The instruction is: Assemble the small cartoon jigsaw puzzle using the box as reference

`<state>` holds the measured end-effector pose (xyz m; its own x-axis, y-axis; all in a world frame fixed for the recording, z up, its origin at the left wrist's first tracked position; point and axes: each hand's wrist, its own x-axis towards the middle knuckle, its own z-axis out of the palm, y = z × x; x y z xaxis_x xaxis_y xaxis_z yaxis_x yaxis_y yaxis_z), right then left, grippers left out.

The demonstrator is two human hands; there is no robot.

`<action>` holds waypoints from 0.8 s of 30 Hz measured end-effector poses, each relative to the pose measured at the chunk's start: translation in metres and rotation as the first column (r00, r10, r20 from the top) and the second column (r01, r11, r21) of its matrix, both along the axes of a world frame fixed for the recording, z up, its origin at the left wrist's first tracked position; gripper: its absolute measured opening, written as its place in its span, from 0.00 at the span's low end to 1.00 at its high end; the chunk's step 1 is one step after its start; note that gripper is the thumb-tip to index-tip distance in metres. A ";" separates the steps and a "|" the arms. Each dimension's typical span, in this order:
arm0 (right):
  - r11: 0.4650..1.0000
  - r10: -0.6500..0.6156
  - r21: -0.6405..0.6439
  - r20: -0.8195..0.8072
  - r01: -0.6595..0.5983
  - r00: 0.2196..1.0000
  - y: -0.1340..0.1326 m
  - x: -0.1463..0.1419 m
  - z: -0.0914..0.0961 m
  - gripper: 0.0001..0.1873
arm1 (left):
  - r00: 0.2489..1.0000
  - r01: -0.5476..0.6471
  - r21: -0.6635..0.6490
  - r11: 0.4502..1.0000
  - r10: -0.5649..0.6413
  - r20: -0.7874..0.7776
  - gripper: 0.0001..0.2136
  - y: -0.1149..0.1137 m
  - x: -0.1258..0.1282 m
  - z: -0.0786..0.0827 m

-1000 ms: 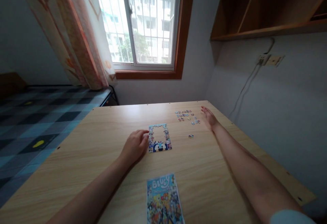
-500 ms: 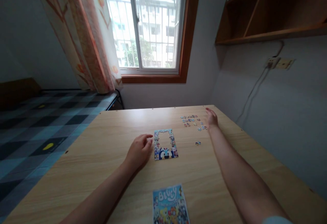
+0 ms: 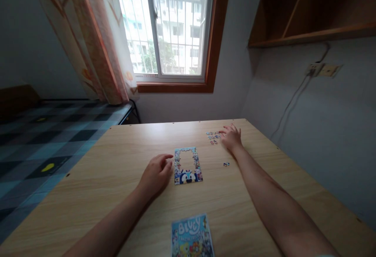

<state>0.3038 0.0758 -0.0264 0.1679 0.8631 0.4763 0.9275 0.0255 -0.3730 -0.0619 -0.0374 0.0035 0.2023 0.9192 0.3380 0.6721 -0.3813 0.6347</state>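
A partly built jigsaw puzzle (image 3: 188, 166) lies on the wooden table (image 3: 117, 178); its border is done and its middle is bare. My left hand (image 3: 155, 173) rests on the table at the puzzle's left edge, fingers loosely curled and holding nothing. My right hand (image 3: 231, 137) reaches far out and lies palm down, fingers spread, over the right part of a cluster of loose puzzle pieces (image 3: 212, 136). One stray piece (image 3: 226, 164) lies apart, just left of my right forearm.
A printed picture card (image 3: 192, 236) with blue lettering lies at the table's near edge. A window and curtain stand behind the table, a bed with a chequered cover to the left, a wooden shelf and a wall socket with cable on the right.
My right hand slid left from beside the loose pieces onto the cluster, covering part of it. My left hand stayed at the puzzle's left edge.
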 end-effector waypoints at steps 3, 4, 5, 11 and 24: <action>0.991 0.066 -0.118 0.074 -0.057 0.995 -0.004 -0.009 0.001 0.15 | 1.000 -0.002 0.005 1.000 0.002 -0.007 0.16 -0.001 0.000 0.000; 0.988 0.079 -0.140 0.091 -0.066 0.993 -0.005 -0.011 0.001 0.15 | 1.000 -0.002 0.007 1.000 0.003 -0.012 0.16 -0.001 0.000 0.000; 0.985 0.085 -0.157 0.106 -0.068 0.991 -0.005 -0.012 0.001 0.16 | 1.000 -0.003 0.009 1.000 0.003 -0.018 0.16 -0.002 0.000 0.000; 0.978 0.065 -0.204 0.118 -0.040 0.991 -0.006 -0.010 0.001 0.18 | 0.998 -0.005 0.020 1.000 0.006 -0.055 0.16 -0.003 0.001 0.001; 0.974 0.047 -0.223 0.076 -0.029 0.996 -0.004 -0.009 0.005 0.10 | 0.998 0.005 0.052 0.999 -0.001 -0.065 0.15 -0.001 0.000 -0.001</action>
